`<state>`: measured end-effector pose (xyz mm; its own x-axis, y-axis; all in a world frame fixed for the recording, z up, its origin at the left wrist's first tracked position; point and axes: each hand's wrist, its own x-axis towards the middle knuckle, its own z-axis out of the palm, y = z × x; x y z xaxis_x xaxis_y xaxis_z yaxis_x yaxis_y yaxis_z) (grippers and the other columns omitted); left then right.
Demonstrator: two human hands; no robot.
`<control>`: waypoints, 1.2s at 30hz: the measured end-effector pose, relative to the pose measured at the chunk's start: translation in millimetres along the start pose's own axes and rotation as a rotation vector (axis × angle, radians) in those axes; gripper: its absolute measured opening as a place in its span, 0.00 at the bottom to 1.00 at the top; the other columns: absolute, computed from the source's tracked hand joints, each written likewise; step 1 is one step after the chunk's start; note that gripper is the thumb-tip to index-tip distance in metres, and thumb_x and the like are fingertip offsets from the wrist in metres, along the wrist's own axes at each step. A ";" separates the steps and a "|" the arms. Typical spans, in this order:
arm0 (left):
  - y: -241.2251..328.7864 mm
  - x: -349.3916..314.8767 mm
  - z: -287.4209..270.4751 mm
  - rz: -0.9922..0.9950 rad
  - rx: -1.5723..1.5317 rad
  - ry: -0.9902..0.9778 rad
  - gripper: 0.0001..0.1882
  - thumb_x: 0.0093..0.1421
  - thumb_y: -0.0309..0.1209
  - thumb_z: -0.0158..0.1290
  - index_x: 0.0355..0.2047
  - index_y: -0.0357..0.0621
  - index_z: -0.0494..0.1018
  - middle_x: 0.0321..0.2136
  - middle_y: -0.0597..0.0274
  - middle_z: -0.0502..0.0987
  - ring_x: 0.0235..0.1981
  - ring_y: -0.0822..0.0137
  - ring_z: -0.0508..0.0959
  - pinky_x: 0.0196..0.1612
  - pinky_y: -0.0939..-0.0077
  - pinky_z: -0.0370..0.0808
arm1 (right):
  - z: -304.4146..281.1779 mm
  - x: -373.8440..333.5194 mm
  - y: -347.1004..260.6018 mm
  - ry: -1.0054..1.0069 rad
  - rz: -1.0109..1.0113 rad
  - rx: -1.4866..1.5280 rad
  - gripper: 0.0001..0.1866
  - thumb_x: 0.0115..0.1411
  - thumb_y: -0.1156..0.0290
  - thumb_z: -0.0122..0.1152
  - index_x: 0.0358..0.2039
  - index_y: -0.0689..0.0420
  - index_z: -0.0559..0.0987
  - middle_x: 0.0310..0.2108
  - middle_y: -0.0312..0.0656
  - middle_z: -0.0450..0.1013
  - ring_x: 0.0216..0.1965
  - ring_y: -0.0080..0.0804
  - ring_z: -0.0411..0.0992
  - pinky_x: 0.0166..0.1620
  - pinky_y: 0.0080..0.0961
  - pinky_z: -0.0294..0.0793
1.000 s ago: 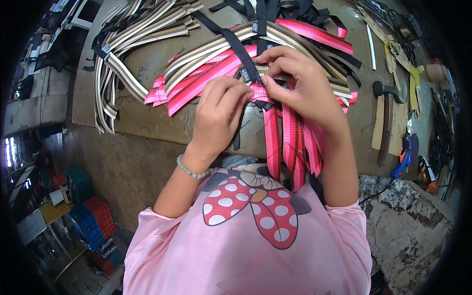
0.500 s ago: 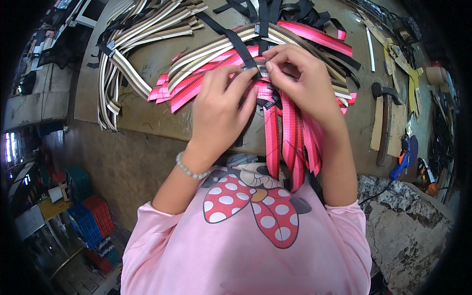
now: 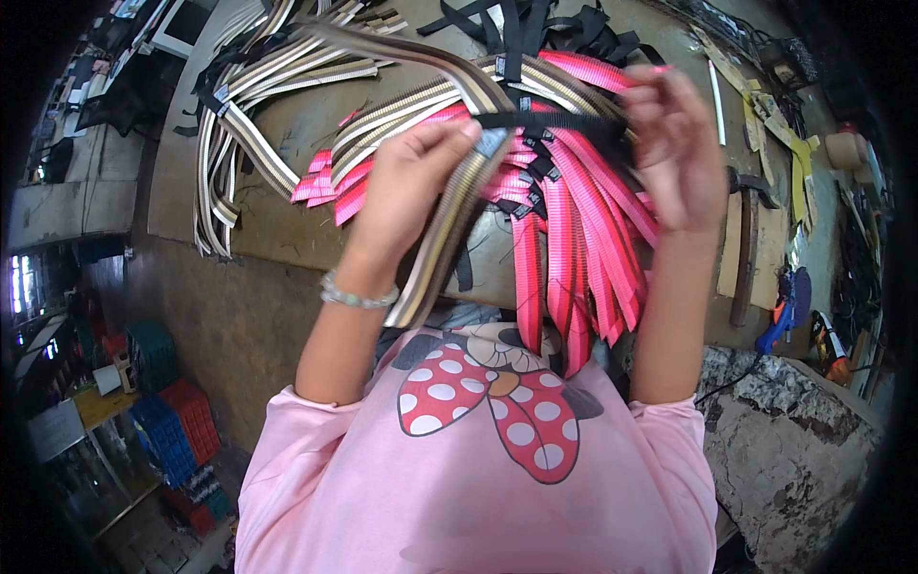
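A brown-and-cream striped webbing strap (image 3: 442, 228) is pinched in my left hand (image 3: 409, 170), beside a small pale label (image 3: 491, 143). One end of it hangs toward my shirt; the other runs up and left, blurred. From that pinch a black webbing strap (image 3: 564, 121) stretches right, to my right hand (image 3: 677, 153). Motion smears the right fingers, so whether they grip it is unclear. Beneath lie pink-and-red striped straps (image 3: 598, 225) with black ends, some hanging over the table edge. More brown-and-cream straps (image 3: 397, 113) lie across the pile.
Another bundle of striped straps (image 3: 251, 143) lies on the table (image 3: 287, 230) at the left. Black straps (image 3: 521, 29) are heaped at the far side. A hammer (image 3: 746, 239) and a blue-handled tool (image 3: 786, 311) are at the right. Plastic crates (image 3: 172, 430) stand at lower left.
My hands were close together over the pile and have parted, the right one moving right. The striped strap is now lifted above the pile, with the black strap stretched sideways.
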<state>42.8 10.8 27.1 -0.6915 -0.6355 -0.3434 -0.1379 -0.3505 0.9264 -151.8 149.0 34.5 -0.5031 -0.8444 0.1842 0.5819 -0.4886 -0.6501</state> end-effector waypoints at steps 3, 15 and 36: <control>-23.4 5.0 3.1 0.298 0.472 0.097 0.11 0.62 0.31 0.58 0.37 0.33 0.78 0.27 0.68 0.78 0.25 0.81 0.74 0.30 0.87 0.72 | 18.1 -9.2 46.5 0.037 0.051 -0.546 0.07 0.64 0.74 0.58 0.36 0.66 0.76 0.39 0.50 0.76 0.37 0.26 0.77 0.46 0.20 0.78; -22.7 6.8 -18.2 0.103 0.243 -0.119 0.12 0.64 0.33 0.55 0.38 0.33 0.75 0.26 0.72 0.75 0.26 0.84 0.71 0.30 0.88 0.69 | 35.5 -13.9 71.6 0.090 -0.033 -1.229 0.08 0.57 0.75 0.64 0.30 0.69 0.79 0.40 0.44 0.70 0.36 0.24 0.74 0.38 0.18 0.77; 17.8 -30.5 -70.7 0.317 0.516 0.479 0.11 0.68 0.34 0.44 0.34 0.39 0.70 0.25 0.66 0.72 0.26 0.78 0.72 0.28 0.81 0.69 | 3.8 -3.8 24.7 0.139 0.006 -1.109 0.05 0.58 0.76 0.63 0.28 0.64 0.78 0.39 0.38 0.73 0.39 0.20 0.71 0.42 0.15 0.71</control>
<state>111.5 -24.6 43.1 -0.3868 -0.9217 0.0294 -0.3788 0.1879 0.9062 -133.1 139.2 20.5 -0.6093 -0.7804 0.1402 -0.2726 0.0402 -0.9613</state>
